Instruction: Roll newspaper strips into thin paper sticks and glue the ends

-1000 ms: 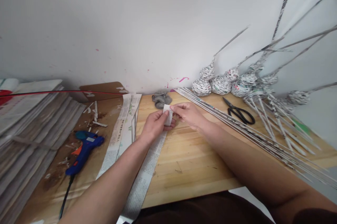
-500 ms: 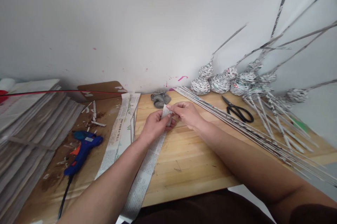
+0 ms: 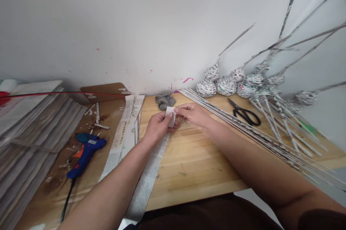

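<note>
A long newspaper strip (image 3: 151,176) runs from the table's front edge up to both hands, passing under my left forearm. My left hand (image 3: 159,125) is closed around the strip near its far end, thumb on top. My right hand (image 3: 193,115) pinches the upper right edge of that end between thumb and fingertips. The end stands up a little from the table between the two hands. Just behind it lies a crumpled grey cloth (image 3: 165,100).
More newspaper strips (image 3: 121,140) lie left of my hands. Farther left are a blue glue gun (image 3: 85,156), paper scraps and stacked newspapers (image 3: 35,140). To the right are thin rolled paper sticks (image 3: 229,120), black scissors (image 3: 245,115) and several woven paper gourds (image 3: 205,88) by the wall.
My left hand has shifted slightly left, and the strip's end now shows more of its face between the hands. The right hand keeps its pinch almost in place.
</note>
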Demonstrator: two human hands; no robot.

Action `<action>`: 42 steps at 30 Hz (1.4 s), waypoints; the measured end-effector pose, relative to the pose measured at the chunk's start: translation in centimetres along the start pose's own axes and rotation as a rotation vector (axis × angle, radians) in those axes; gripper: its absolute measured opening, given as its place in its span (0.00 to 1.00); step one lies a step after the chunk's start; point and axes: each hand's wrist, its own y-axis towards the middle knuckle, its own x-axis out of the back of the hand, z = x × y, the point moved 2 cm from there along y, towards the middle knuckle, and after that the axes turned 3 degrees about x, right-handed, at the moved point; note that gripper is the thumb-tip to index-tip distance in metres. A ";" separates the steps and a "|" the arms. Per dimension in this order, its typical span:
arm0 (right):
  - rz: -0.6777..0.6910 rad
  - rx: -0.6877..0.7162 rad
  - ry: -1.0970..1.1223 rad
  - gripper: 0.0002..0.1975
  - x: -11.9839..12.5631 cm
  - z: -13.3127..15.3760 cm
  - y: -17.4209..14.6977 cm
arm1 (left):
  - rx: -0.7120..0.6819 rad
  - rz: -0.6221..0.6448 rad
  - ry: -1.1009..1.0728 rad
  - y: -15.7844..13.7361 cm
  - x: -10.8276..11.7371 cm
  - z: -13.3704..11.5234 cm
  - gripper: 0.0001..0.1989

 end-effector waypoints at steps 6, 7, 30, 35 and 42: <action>-0.037 -0.048 0.029 0.15 0.2 0.1 -0.1 | -0.003 0.007 0.002 -0.1 -0.1 -0.2 0.22; -0.055 -0.045 0.032 0.15 0.2 0.0 -0.1 | -0.008 0.006 0.016 -0.2 -0.1 -0.2 0.21; -0.115 0.059 0.051 0.22 -0.4 -0.4 -0.1 | 0.030 0.051 0.089 -0.5 -0.4 -0.3 0.17; 0.156 -0.024 0.099 0.19 0.4 0.0 -0.1 | 0.041 0.003 -0.008 -0.2 -0.1 -0.4 0.17; 0.038 0.011 0.061 0.16 0.2 -0.7 0.2 | 0.047 0.044 0.006 -0.3 -0.1 -0.3 0.17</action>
